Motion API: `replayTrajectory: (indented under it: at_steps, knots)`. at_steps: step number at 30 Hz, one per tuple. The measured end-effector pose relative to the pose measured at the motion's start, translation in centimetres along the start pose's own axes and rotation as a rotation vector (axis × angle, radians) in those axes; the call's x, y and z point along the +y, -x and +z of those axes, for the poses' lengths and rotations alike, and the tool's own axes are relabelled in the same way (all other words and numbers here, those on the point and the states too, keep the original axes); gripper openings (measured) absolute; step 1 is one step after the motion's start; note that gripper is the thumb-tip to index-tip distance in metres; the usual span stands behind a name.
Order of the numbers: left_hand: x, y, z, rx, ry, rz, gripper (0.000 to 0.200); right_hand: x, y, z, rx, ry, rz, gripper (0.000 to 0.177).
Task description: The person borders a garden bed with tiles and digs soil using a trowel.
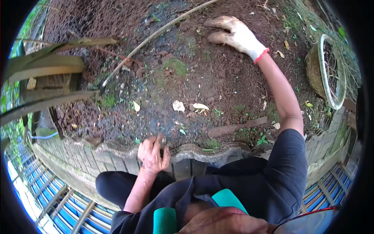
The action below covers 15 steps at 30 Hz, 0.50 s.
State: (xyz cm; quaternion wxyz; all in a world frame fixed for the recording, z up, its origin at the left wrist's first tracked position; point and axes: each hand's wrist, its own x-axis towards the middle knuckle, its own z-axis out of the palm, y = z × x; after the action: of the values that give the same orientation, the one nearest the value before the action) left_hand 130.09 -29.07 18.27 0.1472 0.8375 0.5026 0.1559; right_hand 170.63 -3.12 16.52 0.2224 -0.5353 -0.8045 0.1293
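My right hand [235,36] wears a dirty white glove with a red cuff and reaches out over the dark soil [230,82] at the upper right. Its fingers are spread apart on the ground, with nothing visible between them. Bare and ungloved, my left hand [154,153] is at the near edge of the bed, close to the wavy stone border [191,153]. Its fingers are bent and partly apart, the tips near the soil, and no object shows in it. A long thin stick [156,34] lies across the soil between the hands and the far side.
A round pot [316,72] with a pale rim lies tilted at the right. Curved wooden pieces [50,66] stand at the left. A flat brown strip [237,127] lies near the border. Pale leaves [200,106] dot the soil.
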Motion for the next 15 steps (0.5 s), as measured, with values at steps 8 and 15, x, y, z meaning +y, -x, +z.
replayTrajectory:
  at_steps: [8, 15]
  knots:
    - [0.7, -0.3, -0.7, -0.04, 0.012, -0.109, 0.049, 5.4, -7.0, 4.5, -0.001, 0.34, 0.147, 0.068]
    - [0.8, 0.0, -0.4, -0.063, -0.014, -0.105, 0.042, 4.5, -2.6, 4.5, -0.113, 0.286, -0.162, 0.034]
